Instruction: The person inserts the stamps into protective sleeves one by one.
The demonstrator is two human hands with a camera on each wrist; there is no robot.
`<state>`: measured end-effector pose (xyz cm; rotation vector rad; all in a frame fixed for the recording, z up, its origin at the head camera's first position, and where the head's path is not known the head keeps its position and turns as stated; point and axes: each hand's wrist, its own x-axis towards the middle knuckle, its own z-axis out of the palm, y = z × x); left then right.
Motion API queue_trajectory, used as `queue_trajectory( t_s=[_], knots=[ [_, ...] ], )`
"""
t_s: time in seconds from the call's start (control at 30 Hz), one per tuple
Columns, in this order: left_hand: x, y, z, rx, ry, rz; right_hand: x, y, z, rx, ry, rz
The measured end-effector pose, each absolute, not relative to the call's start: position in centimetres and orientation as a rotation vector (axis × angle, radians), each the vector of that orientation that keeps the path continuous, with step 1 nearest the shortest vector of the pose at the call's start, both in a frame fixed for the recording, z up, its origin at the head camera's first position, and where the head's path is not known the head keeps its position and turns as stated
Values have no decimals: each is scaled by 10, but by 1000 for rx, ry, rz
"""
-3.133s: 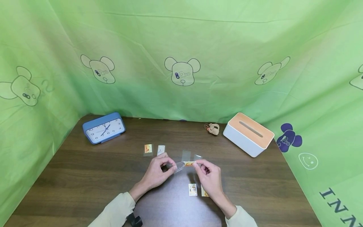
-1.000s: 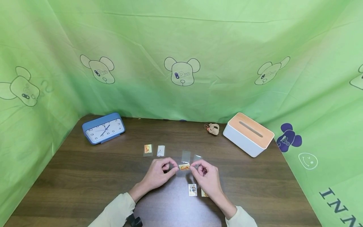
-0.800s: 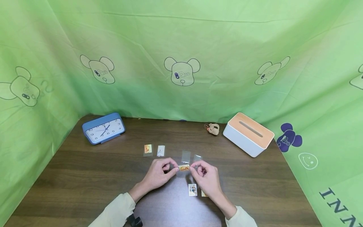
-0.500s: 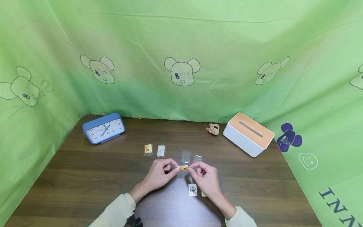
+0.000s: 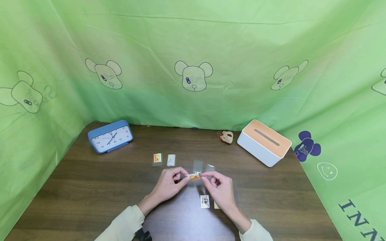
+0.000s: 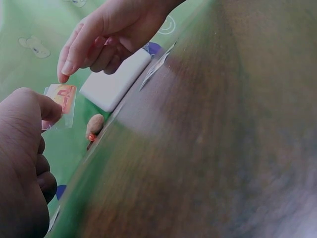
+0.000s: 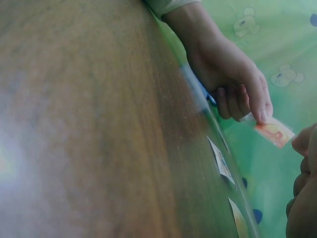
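An orange-and-yellow stamp (image 5: 194, 176) sits inside a small clear sleeve (image 6: 69, 120), raised above the table between both hands. My left hand (image 5: 167, 185) pinches one end of the sleeve between thumb and forefinger. At the opposite end, the thumb and forefinger of my right hand (image 5: 221, 189) come together on the edge of the stamp, other fingers curled in. Below the hands lies a stamp with a figure on it (image 5: 205, 201). Beside that, another yellowish stamp (image 5: 216, 205) is partly hidden by my right hand.
Two clear sleeves, one flat (image 5: 197, 166) and one glossier (image 5: 210, 167), lie just beyond the hands. Further left rest a sleeved orange stamp (image 5: 157, 158) and a sleeved whitish stamp (image 5: 171, 160). Behind stand a blue clock (image 5: 111, 136), a small brown pouch (image 5: 227, 137) and a tissue box (image 5: 263, 143).
The sleeve stretched left of the stamp earlier; now the stamp lies within it and the hands are closer together. Over the last second, the stamp has shifted slightly left and tilted.
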<state>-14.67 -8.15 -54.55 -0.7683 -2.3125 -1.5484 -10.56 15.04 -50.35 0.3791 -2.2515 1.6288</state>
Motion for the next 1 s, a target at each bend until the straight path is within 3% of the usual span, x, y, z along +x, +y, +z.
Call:
queue_trajectory(
  t_s=[0.77,1.0],
  knots=[
    [-143,-79,-538,-811,-2268,-1542,-104,147,-507,447,-2314,1619],
    [-137,-77,-522,-702,-2343,-1615,-103,146,-507,404,-2269,1634]
  ],
)
